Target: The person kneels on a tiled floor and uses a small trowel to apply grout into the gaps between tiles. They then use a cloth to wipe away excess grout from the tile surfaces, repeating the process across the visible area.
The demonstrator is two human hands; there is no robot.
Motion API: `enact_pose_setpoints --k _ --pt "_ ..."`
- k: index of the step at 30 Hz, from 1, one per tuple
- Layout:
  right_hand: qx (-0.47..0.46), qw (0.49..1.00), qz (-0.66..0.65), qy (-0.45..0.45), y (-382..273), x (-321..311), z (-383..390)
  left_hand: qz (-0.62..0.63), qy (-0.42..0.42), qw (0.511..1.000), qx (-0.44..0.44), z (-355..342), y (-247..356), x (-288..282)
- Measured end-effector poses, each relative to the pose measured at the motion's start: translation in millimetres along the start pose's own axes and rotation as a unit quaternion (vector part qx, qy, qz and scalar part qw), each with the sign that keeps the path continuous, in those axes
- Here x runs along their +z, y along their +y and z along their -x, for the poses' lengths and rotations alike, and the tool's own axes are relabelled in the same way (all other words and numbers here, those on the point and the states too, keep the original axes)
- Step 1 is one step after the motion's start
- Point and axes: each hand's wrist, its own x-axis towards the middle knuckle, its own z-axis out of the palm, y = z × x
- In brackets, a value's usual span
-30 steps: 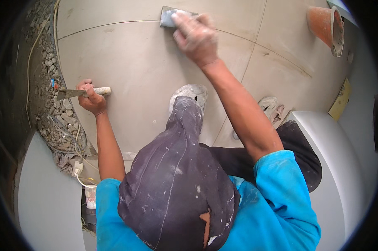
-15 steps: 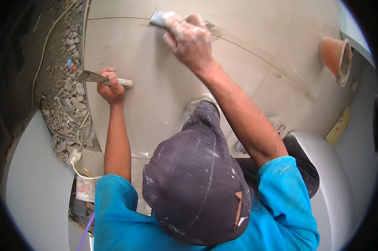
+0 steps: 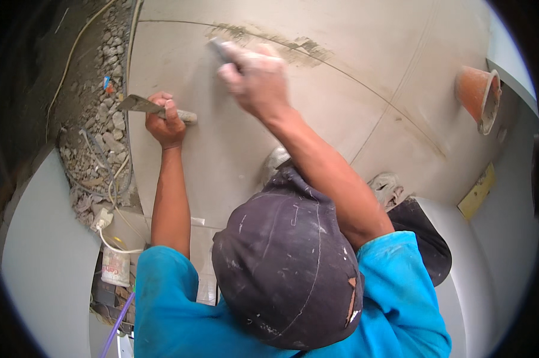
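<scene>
My left hand point(image 3: 165, 124) is closed round a trowel point(image 3: 143, 105), its grey blade pointing left and its pale handle sticking out on the right. It is held over the large beige floor tiles point(image 3: 186, 65), near their left edge. My right hand point(image 3: 258, 80), smeared by motion and dusted white, grips a flat grey scraper point(image 3: 219, 50). The scraper is just on the near side of a dark tile joint point(image 3: 365, 77). Wet grey-brown smears point(image 3: 305, 48) lie along that joint. Most of the scraper is hidden by my fingers.
Rubble point(image 3: 111, 119) and cables run along the left edge of the tiles. At the far right lies an orange bucket point(image 3: 473, 92), tilted. A yellow piece point(image 3: 478, 191) rests by the right wall. A white can point(image 3: 115, 267) and a plug point(image 3: 102, 219) are at the lower left.
My right hand has drawn the scraper back from the joint, toward me, leaving more of the smears in sight. My left hand with the trowel has shifted only slightly.
</scene>
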Motion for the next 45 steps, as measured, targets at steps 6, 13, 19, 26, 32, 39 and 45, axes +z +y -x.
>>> enact_pose_setpoints --k 6,13,19,26,32,39,45 --pt "0.285 0.948 0.089 0.113 103.7 -103.1 38.9 -0.002 -0.017 1.000 -0.014 1.8 1.9 -4.0" --pt "0.156 0.986 0.063 0.012 21.6 -6.4 -6.2 0.007 0.003 1.000 -0.026 2.0 -1.5 -0.7" --pt "0.049 0.999 -0.022 0.005 -42.5 66.1 -55.7 -0.019 -0.002 0.999 -0.045 -1.2 4.3 0.5" --pt "0.026 0.997 -0.070 0.001 -25.1 38.3 -72.6 -0.033 0.009 0.999 -0.021 6.2 -1.8 -2.8" --pt "-0.162 0.986 -0.033 -0.018 -49.3 72.9 -107.5 -0.021 0.023 0.999 -0.035 6.0 -2.4 -4.5" --pt "-0.345 0.928 0.135 -0.040 -58.5 124.3 -76.1 -0.038 0.002 0.999 -0.036 10.1 -9.5 -0.4" --pt "-0.083 0.976 0.128 -0.156 -73.4 60.4 -120.0 -0.025 0.026 0.999 -0.038 10.1 -8.9 1.1"
